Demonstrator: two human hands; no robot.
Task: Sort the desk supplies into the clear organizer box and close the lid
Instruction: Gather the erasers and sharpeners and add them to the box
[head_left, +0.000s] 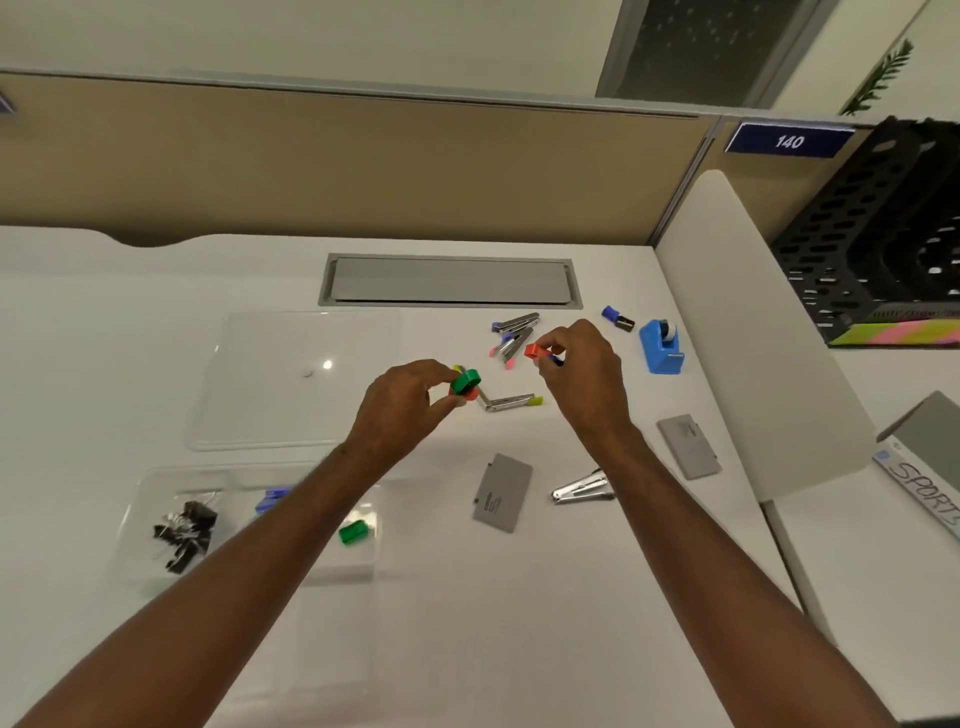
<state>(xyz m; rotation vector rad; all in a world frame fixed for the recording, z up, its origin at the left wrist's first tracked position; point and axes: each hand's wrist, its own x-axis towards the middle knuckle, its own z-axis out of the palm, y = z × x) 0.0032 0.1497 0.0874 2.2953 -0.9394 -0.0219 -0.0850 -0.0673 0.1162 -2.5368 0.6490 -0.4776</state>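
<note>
Desk (519, 649): white; blue partition sign (788, 140) reads "140".
Lid (296, 379): clear, flat beside the organizer.
Organizer box (156, 499): clear, open; black binder clips (184, 527), blue pieces, green piece (354, 533) in separate compartments.
Left hand (400, 410): pinches green sharpener (465, 382).
Right hand (582, 374): pinches red sharpener (535, 352).

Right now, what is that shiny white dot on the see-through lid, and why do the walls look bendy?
In the head view, the dot is ceiling-light glare on the clear lid; the wide-angle lens bows the partition top; the hands cast soft shadows on the desk.
</note>
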